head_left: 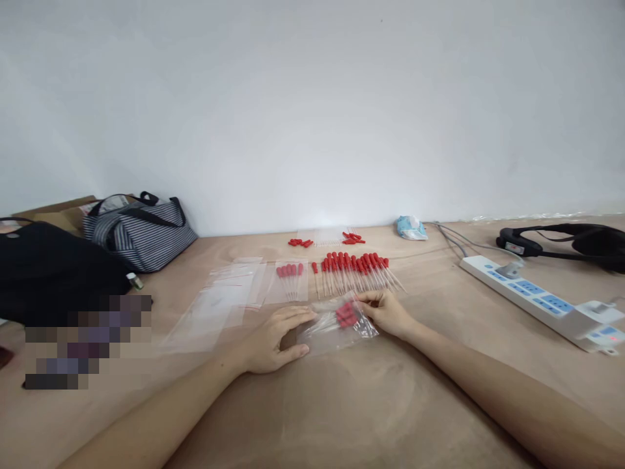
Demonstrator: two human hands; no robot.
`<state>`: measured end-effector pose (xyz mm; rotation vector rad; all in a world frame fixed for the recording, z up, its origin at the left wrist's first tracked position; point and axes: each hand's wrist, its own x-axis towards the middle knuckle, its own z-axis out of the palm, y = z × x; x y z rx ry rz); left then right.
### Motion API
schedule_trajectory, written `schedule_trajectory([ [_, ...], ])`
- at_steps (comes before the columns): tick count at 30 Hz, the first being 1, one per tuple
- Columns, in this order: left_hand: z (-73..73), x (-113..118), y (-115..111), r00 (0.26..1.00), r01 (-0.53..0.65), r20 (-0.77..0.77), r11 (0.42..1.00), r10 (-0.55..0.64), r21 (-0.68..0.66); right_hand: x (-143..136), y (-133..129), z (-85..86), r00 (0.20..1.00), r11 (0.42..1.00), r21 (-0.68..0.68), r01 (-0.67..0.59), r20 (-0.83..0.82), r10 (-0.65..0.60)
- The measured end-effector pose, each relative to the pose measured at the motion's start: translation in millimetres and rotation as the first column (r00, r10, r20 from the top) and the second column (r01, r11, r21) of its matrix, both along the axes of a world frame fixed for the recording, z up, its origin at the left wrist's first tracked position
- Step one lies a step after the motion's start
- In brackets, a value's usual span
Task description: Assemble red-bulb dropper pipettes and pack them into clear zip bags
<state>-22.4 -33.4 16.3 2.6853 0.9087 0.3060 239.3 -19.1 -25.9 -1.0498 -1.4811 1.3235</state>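
The right hand (388, 314) pinches the right edge of a clear plastic bag (322, 340) between thumb and fingers; the left hand (278, 339) curves with thumb and fingers spread apart, its fingertips at the bag's left edge. The bag lies between the hands on the worktop (312, 417), with red-bulbed droppers (346, 314) inside. Just beyond the hands, a crowded row of droppers (356, 267) fills the space behind the bag, and to its left a filled bag (291, 280) lies flat. Flat clear bags (219, 303) overlap beyond and left of the left hand. Farther out, loose red bulbs (352, 238) flank thin clear tubes (328, 237), with a crumpled blue mask (411, 228) to their right. Well right of the right hand sit a plugged-in power strip (532, 296) and a black headset (576, 241). Far left of the left hand are a small bottle (135, 281), a black cloth item (53, 273) and a striped bag (144, 234)
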Motion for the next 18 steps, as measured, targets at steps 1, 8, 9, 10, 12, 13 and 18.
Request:
schedule_trajectory([
  [1,-0.2,0,0,1.0,-0.002,-0.001,1.0,0.002,-0.003,-1,1,-2.1,0.998,0.998,0.025,0.06,0.036,-0.061],
  [8,-1.2,-1,2,1.0,0.021,-0.003,1.0,-0.021,-0.011,14,12,-1.4,0.96,0.98,0.2,0.015,0.271,-0.071],
  [9,-1.4,-1,2,1.0,0.025,-0.003,1.0,-0.025,-0.014,20,16,1.6,0.951,0.976,0.215,0.026,0.294,-0.09],
  [10,-1.7,-1,3,1.0,0.026,-0.002,1.0,-0.026,-0.017,27,21,5.1,0.933,0.966,0.246,0.073,0.325,-0.153],
  [12,-2.5,-2,3,1.0,0.027,0.007,0.999,-0.027,-0.021,41,35,12.4,0.844,0.912,0.344,0.225,0.398,-0.358],
  [13,-3.0,-2,3,0.999,0.03,0.016,0.999,-0.029,-0.022,47,43,16.0,0.776,0.869,0.392,0.303,0.428,-0.464],
  [18,-4.0,-3,3,0.998,0.041,0.058,0.999,-0.039,-0.035,49,76,27.8,0.427,0.736,0.518,0.436,0.6,-0.676],
])
